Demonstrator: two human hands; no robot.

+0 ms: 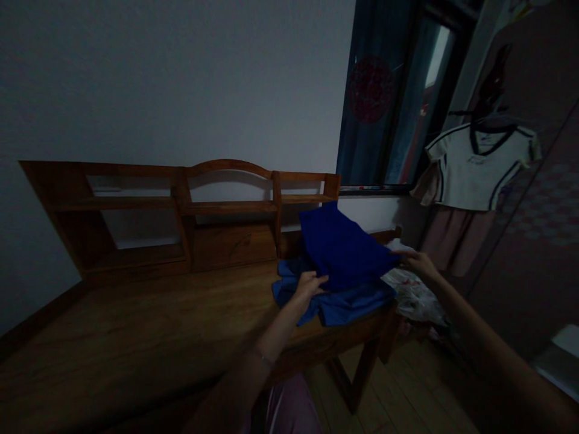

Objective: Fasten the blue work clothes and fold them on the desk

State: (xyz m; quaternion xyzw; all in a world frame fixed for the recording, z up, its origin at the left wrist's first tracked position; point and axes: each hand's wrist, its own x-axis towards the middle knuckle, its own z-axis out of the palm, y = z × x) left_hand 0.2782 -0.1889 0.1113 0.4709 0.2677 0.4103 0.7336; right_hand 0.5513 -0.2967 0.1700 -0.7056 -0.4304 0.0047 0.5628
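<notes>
A dark blue piece of folded cloth [346,250], perhaps a garment, is held up at a slant between my two hands. My left hand [310,284] pinches its near left edge. At its right corner, my right hand [415,263] grips it with closed fingers. Beneath it, lighter blue clothes [350,306] lie on the right end of the wooden desk [181,325]. The raised cloth hides part of that pile, and its exact kind cannot be made out.
A wooden shelf unit [228,208] stands along the desk's back edge. To the right are white plastic bags [418,295] beside the desk. A white shirt [479,166] with dark trim hangs by the window [389,96], above pinkish trousers [459,238].
</notes>
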